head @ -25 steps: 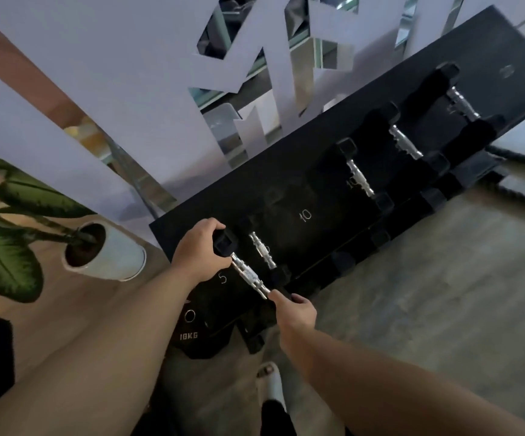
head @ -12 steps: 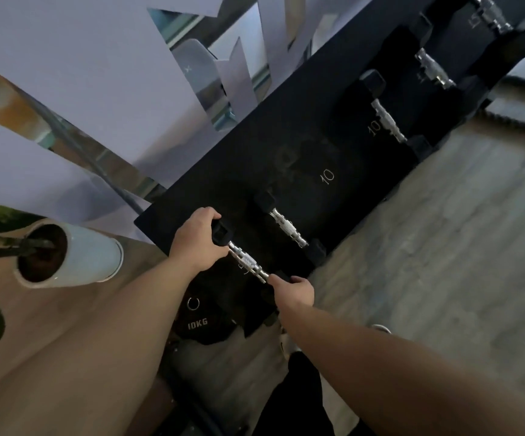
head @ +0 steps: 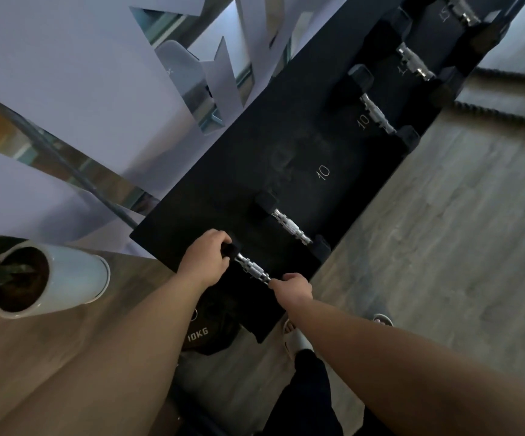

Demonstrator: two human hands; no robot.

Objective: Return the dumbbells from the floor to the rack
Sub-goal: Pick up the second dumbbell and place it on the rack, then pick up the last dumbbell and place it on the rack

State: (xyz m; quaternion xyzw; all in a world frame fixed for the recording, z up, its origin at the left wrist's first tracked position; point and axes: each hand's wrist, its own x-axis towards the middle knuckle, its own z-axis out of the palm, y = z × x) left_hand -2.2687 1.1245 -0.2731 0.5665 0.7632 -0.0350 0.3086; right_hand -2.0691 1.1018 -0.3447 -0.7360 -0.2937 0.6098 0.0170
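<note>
A small black dumbbell (head: 251, 269) with a chrome knurled handle lies at the near end of the black rack (head: 286, 171). My left hand (head: 206, 262) wraps the dumbbell's far head. My right hand (head: 292, 287) covers its near head at the rack's front edge. A matching dumbbell (head: 291, 229) rests in the slot beside it. Farther along the rack sit larger dumbbells, one by a white "10" mark (head: 377, 114) and two more (head: 415, 62) toward the top right. An unoccupied "10" slot (head: 323, 173) lies between them.
A black 10KG weight (head: 206, 333) lies on the floor under the rack's near end. A white plant pot (head: 66, 278) stands at left. My sandalled foot (head: 295, 338) is below the rack corner. Battle ropes (head: 506, 111) lie on the wood floor at right.
The view has tilted and shifted along the rack, so the rack appears higher and steeper. Both hands stay on the small dumbbell's ends at the rack's near end.
</note>
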